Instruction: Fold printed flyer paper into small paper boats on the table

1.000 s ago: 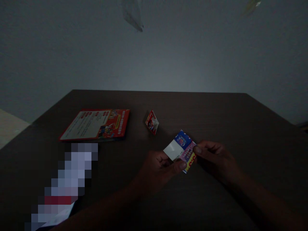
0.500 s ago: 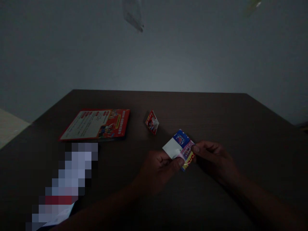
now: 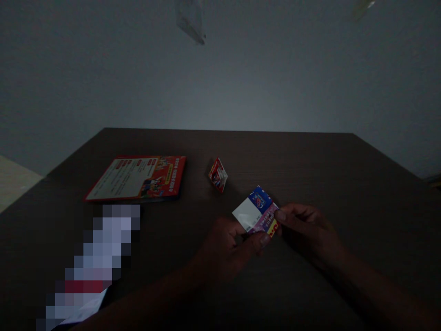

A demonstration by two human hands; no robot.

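Observation:
Between my two hands is a small piece of printed paper [image 3: 248, 214] with white, blue, pink and yellow patches, tilted above the table. My left hand [image 3: 229, 248] pinches its lower edge, the thumb lying over the front. At the right corner, my right hand [image 3: 310, 225] grips it between thumb and fingers. The undersides of the fingers are partly hidden, and the dim light blurs the print. Beyond the paper, a small folded red and white card [image 3: 218, 175] stands on the table.
A red and white printed booklet or folder [image 3: 134, 179] lies at the left on the dark wooden table [image 3: 275, 156]. Nearer me is a bright, pixelated flat object [image 3: 99, 257], beside my left forearm. A grey wall [image 3: 258, 82] rises behind the table's far edge.
My left thumb has slid slightly right and down along the paper's lower edge. Less of the yellow patch shows now. My right hand has hardly moved.

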